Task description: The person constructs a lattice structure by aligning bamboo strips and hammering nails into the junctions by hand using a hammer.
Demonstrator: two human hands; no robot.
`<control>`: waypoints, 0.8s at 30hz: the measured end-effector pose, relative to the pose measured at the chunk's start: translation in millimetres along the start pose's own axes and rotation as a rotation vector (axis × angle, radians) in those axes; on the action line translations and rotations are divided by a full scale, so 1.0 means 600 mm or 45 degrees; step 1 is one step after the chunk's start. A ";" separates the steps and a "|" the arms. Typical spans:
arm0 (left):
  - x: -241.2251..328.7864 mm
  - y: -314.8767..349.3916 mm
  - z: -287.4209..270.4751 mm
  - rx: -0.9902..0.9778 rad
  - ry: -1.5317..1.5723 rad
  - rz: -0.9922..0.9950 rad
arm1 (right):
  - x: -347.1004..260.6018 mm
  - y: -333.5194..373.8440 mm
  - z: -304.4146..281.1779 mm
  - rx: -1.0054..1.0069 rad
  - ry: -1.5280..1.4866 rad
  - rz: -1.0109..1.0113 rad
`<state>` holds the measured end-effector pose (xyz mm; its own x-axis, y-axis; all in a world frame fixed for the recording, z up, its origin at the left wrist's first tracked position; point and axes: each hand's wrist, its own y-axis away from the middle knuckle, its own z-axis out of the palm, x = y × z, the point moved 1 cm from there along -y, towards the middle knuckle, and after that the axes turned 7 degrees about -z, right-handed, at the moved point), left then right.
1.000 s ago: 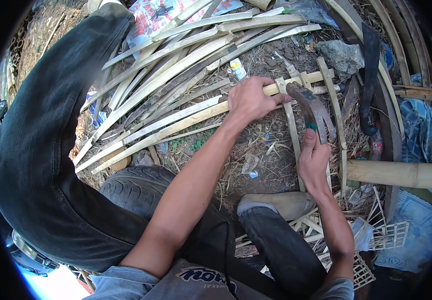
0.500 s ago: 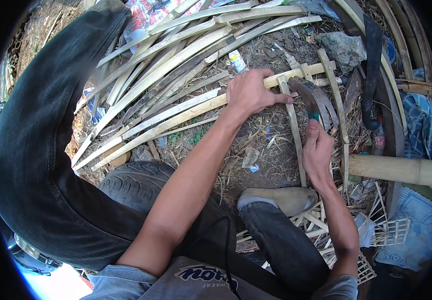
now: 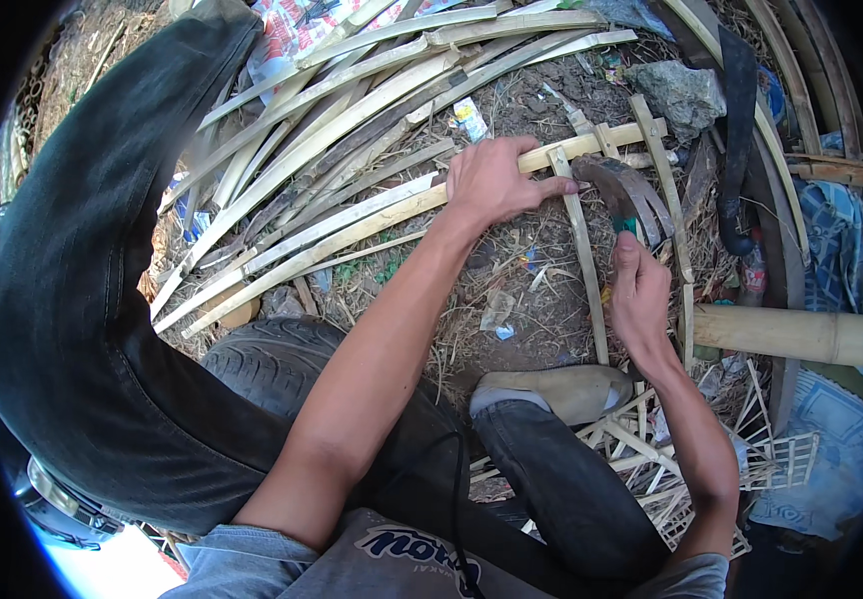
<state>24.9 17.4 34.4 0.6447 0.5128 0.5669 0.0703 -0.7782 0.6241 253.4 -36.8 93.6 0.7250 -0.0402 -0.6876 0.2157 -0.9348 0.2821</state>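
Note:
My left hand [image 3: 489, 182] is closed around a long, pale bamboo strip [image 3: 633, 134] that runs up to the right over the ground. Its thumb stretches right, against a shorter crossing strip [image 3: 581, 262]. In my right hand [image 3: 641, 292] is a claw hammer [image 3: 629, 196] with a dark curved head and green at its neck. The head lies just right of my left thumb, close to the joint of the strips; whether it touches them I cannot tell. Another crossing strip [image 3: 657, 160] stands to the right of the hammer.
A pile of split bamboo strips [image 3: 352, 112] spreads at the upper left. A grey rock [image 3: 679, 98] sits beyond the strips. To the right are a thick bamboo pole [image 3: 796, 334] and blue cloth [image 3: 841, 250]. My shoe [image 3: 551, 391] rests near the crossing strip's lower end, beside a tyre [image 3: 272, 364].
My right forearm and elbow have swung a little outward to the right. The left hand keeps its hold on the bamboo strip, and the hammer head is in nearly the same place.

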 end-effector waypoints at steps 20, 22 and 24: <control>-0.003 0.009 0.009 0.098 -0.067 0.026 | -0.029 0.020 -0.001 0.181 -0.245 0.138; -0.004 0.010 0.011 0.115 -0.068 0.026 | -0.014 0.028 0.023 0.220 -0.295 0.142; -0.003 0.009 0.007 0.117 -0.063 0.018 | -0.012 0.034 0.042 0.247 -0.340 0.195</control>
<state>27.6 10.6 34.6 0.6828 0.4848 0.5466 0.1289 -0.8163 0.5630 236.1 -64.5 87.1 0.5373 -0.2520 -0.8049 -0.0292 -0.9593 0.2809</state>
